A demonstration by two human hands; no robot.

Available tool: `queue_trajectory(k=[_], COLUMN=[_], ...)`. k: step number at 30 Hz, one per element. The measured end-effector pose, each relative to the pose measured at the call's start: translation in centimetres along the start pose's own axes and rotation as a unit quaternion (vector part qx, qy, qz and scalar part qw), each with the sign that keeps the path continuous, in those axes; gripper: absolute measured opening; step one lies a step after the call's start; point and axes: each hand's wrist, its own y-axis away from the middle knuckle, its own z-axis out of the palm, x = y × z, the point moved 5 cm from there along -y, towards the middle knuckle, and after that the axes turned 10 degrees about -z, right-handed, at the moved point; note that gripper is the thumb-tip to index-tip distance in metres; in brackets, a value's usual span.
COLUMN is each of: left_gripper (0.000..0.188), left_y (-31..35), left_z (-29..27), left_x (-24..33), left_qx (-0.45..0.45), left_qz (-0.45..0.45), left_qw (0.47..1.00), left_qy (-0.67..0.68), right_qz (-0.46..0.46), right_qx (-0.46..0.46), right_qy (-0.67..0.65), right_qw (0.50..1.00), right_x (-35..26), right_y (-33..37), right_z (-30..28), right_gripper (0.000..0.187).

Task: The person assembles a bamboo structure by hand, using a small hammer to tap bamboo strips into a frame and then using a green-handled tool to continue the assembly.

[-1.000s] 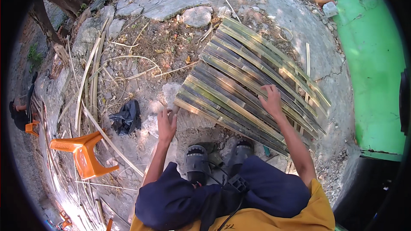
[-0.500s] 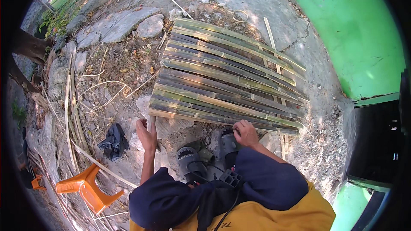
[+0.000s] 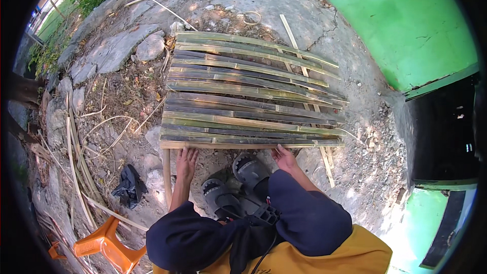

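A panel of long split bamboo slats [image 3: 253, 105], green, brown and dark, lies in front of me, its slats side by side with narrow gaps. At its near edge runs a paler bamboo strip [image 3: 228, 146]. My left hand [image 3: 186, 165] is open, its outstretched fingertips touching this strip close to the left end. Farther right, my right hand [image 3: 285, 159] is also open, with fingers reaching to the same strip. A round wooden pole [image 3: 167, 177] extends toward me from the panel's left corner. Thin crosswise strips [image 3: 326, 165] show beneath the right side.
My sandalled feet [image 3: 248, 170] stand between my hands. To the left lie a black plastic bag [image 3: 129, 186], an orange plastic stool [image 3: 109, 246] on its side and loose bamboo strips [image 3: 76, 165]. A green wall [image 3: 390, 25] rises at right; flat stones [image 3: 109, 53] lie at far left.
My left hand has moved inward from the panel's left corner along the near edge. My right hand's fingers have uncurled. The view has shifted, and the slats now look more level.
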Motion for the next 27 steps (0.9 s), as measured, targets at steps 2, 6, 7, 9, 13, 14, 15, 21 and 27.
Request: queue_trajectory(k=[2, 6, 7, 9, 13, 14, 15, 21, 27], left_gripper=[0.046, 0.042, 0.044, 0.047, 0.046, 0.046, 0.047, 0.044, 0.027], left_y=[-1.0, -1.5, -0.9, 0.3, 3.2, 3.3, 3.3, 0.3, -1.6], left_z=[0.2, 3.9, 3.3, 3.0, 4.0, 4.3, 5.1, 6.3, 5.7], left_x=[-0.5, -1.7, -0.7, 0.4, 1.5, 1.4, 1.0, -1.7, -2.2], left_qx=[-0.003, 0.033, 0.036, 0.038, 0.020, 0.026, 0.006, 0.000, 0.032], left_qz=[0.012, -0.027, -0.030, -0.057, -0.163, -0.161, -0.155, -0.108, -0.019], left_qw=[1.000, 0.999, 0.998, 0.993, 0.952, 0.952, 0.964, 0.994, 0.999], left_qy=[0.009, -0.009, -0.049, -0.094, -0.260, -0.260, -0.215, -0.034, 0.021], right_qz=[-0.007, 0.022, 0.065, 0.155, -0.030, -0.145, -0.257, -0.398, -0.326], right_qx=[0.035, 0.112, 0.070, 0.005, -0.121, -0.121, -0.114, -0.200, -0.278], right_qy=[0.021, 0.057, 0.087, 0.179, 0.728, 0.728, 0.720, 0.744, 0.774], right_qw=[0.999, 0.992, 0.992, 0.971, 0.674, 0.659, 0.634, 0.499, 0.467], right_x=[0.2, -0.8, -0.1, -0.7, -7.2, -9.0, -10.6, -11.0, -8.5], right_y=[0.1, 2.0, 2.9, 4.8, 6.5, 6.8, 6.8, 0.9, 0.2], right_z=[-2.2, -7.4, -6.3, -4.9, 3.1, 5.6, 7.5, 12.6, 14.2], right_gripper=[0.029, 0.042, 0.044, 0.045, 0.034, 0.031, 0.030, 0.034, 0.034])
